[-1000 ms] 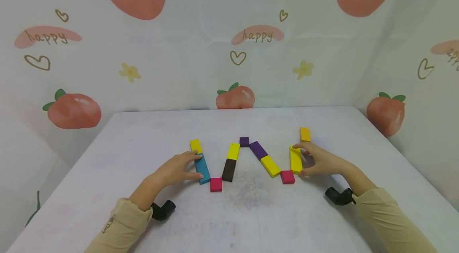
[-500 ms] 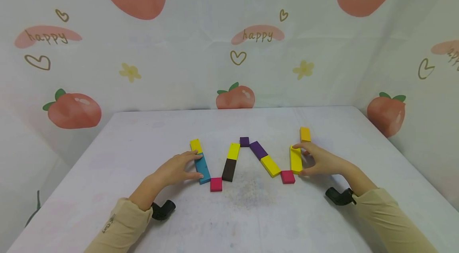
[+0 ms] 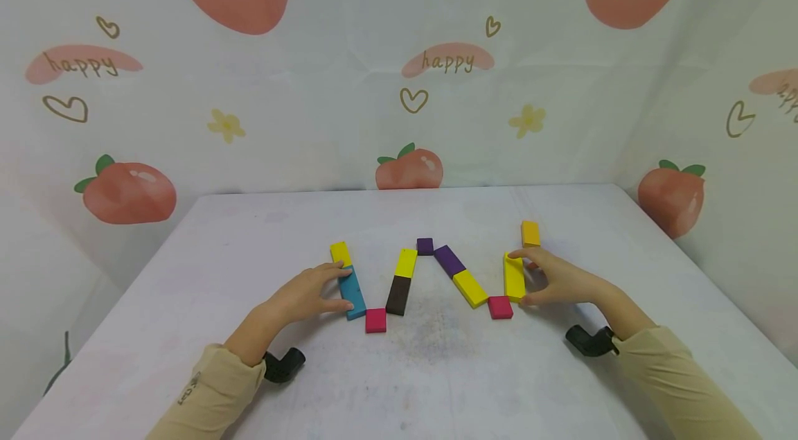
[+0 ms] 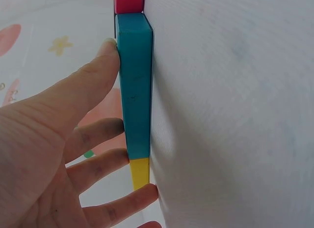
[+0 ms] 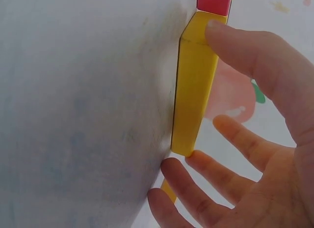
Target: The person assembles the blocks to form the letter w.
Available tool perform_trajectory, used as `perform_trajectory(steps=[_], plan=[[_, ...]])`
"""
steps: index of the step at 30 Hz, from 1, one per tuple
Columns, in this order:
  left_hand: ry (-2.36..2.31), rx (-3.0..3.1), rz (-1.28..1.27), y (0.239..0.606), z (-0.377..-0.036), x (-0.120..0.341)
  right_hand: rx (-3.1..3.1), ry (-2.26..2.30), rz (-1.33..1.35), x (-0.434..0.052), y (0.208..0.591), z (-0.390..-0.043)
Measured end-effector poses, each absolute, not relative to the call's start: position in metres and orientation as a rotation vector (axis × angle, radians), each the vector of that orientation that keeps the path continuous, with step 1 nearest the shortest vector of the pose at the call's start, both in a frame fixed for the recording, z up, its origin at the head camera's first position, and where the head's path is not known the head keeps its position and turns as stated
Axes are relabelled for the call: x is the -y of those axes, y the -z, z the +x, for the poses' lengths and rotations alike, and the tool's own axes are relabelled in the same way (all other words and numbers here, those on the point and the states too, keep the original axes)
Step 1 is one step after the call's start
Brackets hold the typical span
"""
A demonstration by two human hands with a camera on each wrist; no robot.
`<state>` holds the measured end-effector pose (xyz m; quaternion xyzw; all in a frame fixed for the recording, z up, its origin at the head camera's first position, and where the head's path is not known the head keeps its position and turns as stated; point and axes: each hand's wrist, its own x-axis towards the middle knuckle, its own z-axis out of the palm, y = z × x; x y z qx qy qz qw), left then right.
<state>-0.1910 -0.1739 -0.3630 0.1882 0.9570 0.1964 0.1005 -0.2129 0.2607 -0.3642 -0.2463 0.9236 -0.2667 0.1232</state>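
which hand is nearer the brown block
Left. The left hand rests on the teal block, just one block left of the brown block. The right hand touches a yellow block well over to its right.

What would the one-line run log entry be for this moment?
left hand: touches teal block | right hand: touches long yellow block | blocks: zigzag row on table

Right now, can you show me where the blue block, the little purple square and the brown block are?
blue block (image 3: 352, 292), head view, middle of its top face.
little purple square (image 3: 425, 246), head view, center of its top.
brown block (image 3: 398, 295), head view, middle of its top face.
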Motion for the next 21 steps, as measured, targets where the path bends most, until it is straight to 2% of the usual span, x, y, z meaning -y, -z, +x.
perform_trajectory(steps=[21], plan=[[-0.582, -2.820, 0.536, 0.362, -0.192, 0.174, -2.852, 0.824, -0.684, -0.277, 0.352, -0.229]])
